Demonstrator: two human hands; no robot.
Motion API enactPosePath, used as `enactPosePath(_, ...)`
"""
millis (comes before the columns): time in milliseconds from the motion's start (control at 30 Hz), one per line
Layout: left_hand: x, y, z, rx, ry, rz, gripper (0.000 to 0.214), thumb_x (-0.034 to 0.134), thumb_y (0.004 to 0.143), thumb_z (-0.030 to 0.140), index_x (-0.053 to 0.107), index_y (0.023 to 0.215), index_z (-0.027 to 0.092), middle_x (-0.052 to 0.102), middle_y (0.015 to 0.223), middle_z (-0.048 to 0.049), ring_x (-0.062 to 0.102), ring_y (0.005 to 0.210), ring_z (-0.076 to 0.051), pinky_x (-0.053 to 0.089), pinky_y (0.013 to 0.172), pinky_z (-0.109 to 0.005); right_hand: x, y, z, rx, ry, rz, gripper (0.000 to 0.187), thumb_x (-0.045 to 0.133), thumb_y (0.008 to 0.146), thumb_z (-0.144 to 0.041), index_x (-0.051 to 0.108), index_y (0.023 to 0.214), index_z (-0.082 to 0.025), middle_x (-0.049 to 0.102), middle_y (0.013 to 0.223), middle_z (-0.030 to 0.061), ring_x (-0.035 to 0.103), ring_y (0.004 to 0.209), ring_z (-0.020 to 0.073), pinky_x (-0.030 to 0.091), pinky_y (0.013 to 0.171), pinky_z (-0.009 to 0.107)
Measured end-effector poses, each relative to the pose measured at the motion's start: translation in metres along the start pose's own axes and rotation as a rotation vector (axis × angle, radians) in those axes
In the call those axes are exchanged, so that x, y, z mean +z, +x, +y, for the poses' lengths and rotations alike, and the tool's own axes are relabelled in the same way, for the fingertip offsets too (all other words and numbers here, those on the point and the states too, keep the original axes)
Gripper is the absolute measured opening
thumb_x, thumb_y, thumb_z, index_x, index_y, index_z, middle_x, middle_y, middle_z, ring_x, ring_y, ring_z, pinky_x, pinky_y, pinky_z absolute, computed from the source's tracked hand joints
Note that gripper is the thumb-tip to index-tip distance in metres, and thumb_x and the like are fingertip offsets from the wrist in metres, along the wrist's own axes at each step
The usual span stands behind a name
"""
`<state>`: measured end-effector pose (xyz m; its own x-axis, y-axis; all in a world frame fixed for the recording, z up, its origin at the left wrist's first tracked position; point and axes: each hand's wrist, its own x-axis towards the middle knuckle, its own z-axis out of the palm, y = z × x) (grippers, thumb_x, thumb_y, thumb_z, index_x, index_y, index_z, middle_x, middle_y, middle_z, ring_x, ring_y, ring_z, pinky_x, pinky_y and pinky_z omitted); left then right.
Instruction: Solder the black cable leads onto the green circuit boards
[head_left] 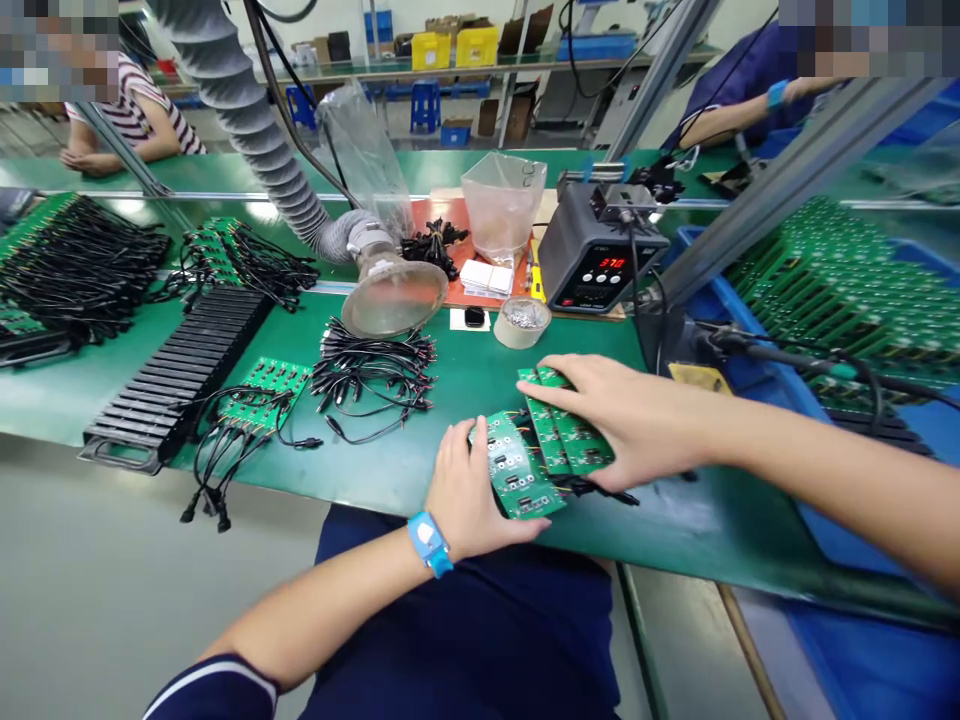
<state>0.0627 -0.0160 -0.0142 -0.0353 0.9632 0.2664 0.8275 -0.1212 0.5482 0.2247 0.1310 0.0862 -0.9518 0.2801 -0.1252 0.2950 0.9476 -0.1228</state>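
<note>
Near the front edge of the bench, my left hand [466,490] grips a green circuit board [517,468] by its opposite edges, thumb at the near side. Just right of it, my right hand [611,410] spans a second green circuit board [562,432], fingers over the far edge and thumb at the near one. Black cables [592,488] stick out from beneath this board, and thin coloured wires show between the two boards. Whether the boards touch underneath is hidden. A blue wrist strap [430,543] circles my left wrist.
Left of my hands lie loose black cables [375,375], a wired board [262,395] and a black slotted rack [180,370]. Behind are a fume extractor hood [394,297], a solder wire roll [523,322] and a soldering station [600,250]. A blue bin [787,400] holds boards at right.
</note>
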Motion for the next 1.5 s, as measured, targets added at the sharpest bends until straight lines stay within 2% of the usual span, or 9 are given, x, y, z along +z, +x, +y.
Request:
enactPosePath(133, 0.018, -0.008, 0.004, -0.06, 0.058, -0.055, 0.122, 0.074, 0.045, 0.061, 0.013, 0.135, 0.005, 0.032, 0.132, -0.027, 0.024, 0.128, -0.044, 0.024, 0.103, -0.062, -0.005, 0.0, -0.01, -0.07, -0.074, -0.042, 0.094, 0.069, 0.045, -0.03, 0.037, 0.132, -0.019, 0.03, 0.131, 0.0169, 0.028, 0.119, 0.0405, 0.027, 0.097, 0.055)
enactPosePath(300, 0.016, -0.004, -0.013, -0.007, 0.025, -0.16, 0.126, 0.076, 0.045, 0.057, 0.007, 0.136, 0.002, 0.024, 0.137, -0.0312, 0.02, 0.13, -0.043, 0.028, 0.102, -0.061, 0.027, 0.016, -0.029, -0.149, -0.055, -0.106, 0.1, 0.07, 0.043, -0.031, 0.033, 0.134, -0.014, 0.031, 0.131, 0.022, 0.03, 0.118, 0.0413, 0.026, 0.096, 0.054)
enactPosePath(533, 0.008, 0.021, -0.034, 0.121, -0.035, -0.275, 0.128, 0.077, 0.043, 0.057, 0.009, 0.135, -0.001, 0.021, 0.139, -0.0314, 0.019, 0.131, -0.041, 0.029, 0.105, -0.056, 0.051, 0.021, -0.032, -0.032, -0.045, -0.067, 0.103, 0.069, 0.046, -0.031, 0.025, 0.137, -0.011, 0.032, 0.131, 0.0245, 0.034, 0.115, 0.0407, 0.028, 0.094, 0.053)
enactPosePath(833, 0.024, 0.014, -0.015, 0.131, -0.07, -0.233, 0.129, 0.074, 0.047, 0.06, 0.002, 0.137, 0.001, 0.021, 0.141, -0.0272, 0.017, 0.133, -0.036, 0.024, 0.109, -0.051, 0.067, -0.008, -0.008, 0.002, -0.015, -0.05, 0.11, 0.074, 0.047, -0.041, 0.018, 0.14, -0.022, 0.023, 0.14, 0.0222, 0.033, 0.121, 0.0424, 0.039, 0.09, 0.058)
enactPosePath(933, 0.0, 0.016, -0.02, 0.163, -0.043, -0.243, 0.118, 0.07, 0.056, 0.057, 0.006, 0.137, 0.001, 0.017, 0.143, -0.0261, 0.015, 0.134, -0.034, 0.024, 0.11, -0.045, 0.073, -0.015, -0.004, -0.039, -0.043, 0.045, 0.112, 0.076, 0.044, -0.037, 0.019, 0.139, -0.028, 0.012, 0.145, 0.016, 0.032, 0.122, 0.044, 0.04, 0.09, 0.059)
enactPosePath(1033, -0.049, 0.027, -0.046, 0.16, 0.127, -0.24, 0.091, 0.063, 0.068, 0.039, 0.015, 0.136, 0.002, 0.014, 0.144, -0.0251, 0.012, 0.135, -0.032, 0.021, 0.111, -0.043, 0.071, -0.019, -0.006, -0.059, -0.042, 0.085, 0.115, 0.078, 0.044, -0.042, 0.015, 0.14, -0.031, 0.002, 0.147, 0.0119, 0.03, 0.122, 0.0448, 0.043, 0.088, 0.058)
enactPosePath(1167, -0.101, 0.049, -0.095, -0.02, 0.442, -0.342, 0.096, 0.065, 0.056, 0.026, 0.017, 0.135, 0.0, 0.015, 0.143, -0.0265, 0.009, 0.133, -0.04, 0.015, 0.108, -0.052, 0.073, -0.033, 0.0, 0.045, -0.042, 0.16, 0.109, 0.073, 0.05, -0.06, 0.016, 0.139, -0.032, 0.013, 0.146, 0.0082, 0.026, 0.125, 0.042, 0.047, 0.087, 0.056)
enactPosePath(1333, -0.103, 0.07, -0.122, 0.014, 0.622, -0.421, 0.074, 0.059, 0.059, 0.02, 0.035, 0.127, 0.004, 0.041, 0.127, -0.0199, 0.033, 0.123, -0.034, 0.025, 0.104, -0.044, 0.103, -0.07, 0.025, 0.317, 0.137, 0.373, 0.068, 0.046, 0.078, -0.058, 0.022, 0.137, -0.034, 0.035, 0.138, 0.0061, 0.031, 0.126, 0.0304, 0.04, 0.099, 0.051)
enactPosePath(1500, -0.098, 0.091, -0.127, 0.012, 0.636, -0.41, 0.044, 0.057, 0.064, 0.017, 0.051, 0.107, 0.011, 0.053, 0.102, -0.0132, 0.049, 0.099, -0.028, 0.04, 0.09, -0.04, 0.103, -0.098, 0.038, 0.694, 0.424, 0.561, 0.045, 0.052, 0.079, -0.052, 0.05, 0.119, -0.031, 0.053, 0.122, 0.0069, 0.051, 0.11, 0.0266, 0.044, 0.094, 0.04)
